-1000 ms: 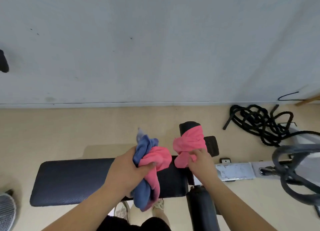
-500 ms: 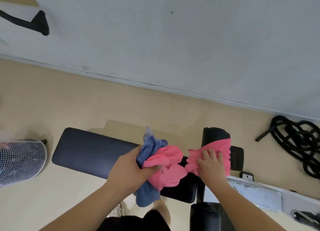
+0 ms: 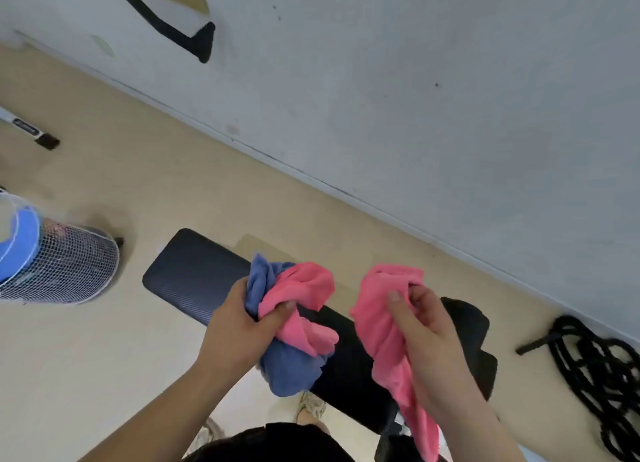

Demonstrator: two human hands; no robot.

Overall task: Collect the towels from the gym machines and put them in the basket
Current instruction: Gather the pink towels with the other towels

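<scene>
My left hand grips a bundle of two towels: a blue towel and a pink towel bunched together above the black padded bench. My right hand holds a second pink towel, which hangs down past my wrist, lifted clear of the bench's black roller pad. A white mesh basket lies at the far left on the floor, with blue and pink cloth showing inside it.
A grey wall runs diagonally behind the bench. A coiled black rope lies on the beige floor at the right. A white bar with a black tip sits at the far left. My shoe shows below the bench.
My right hand has pulled the second pink towel off the roller pad and raised it. The view has swung left, bringing the basket further into sight.
</scene>
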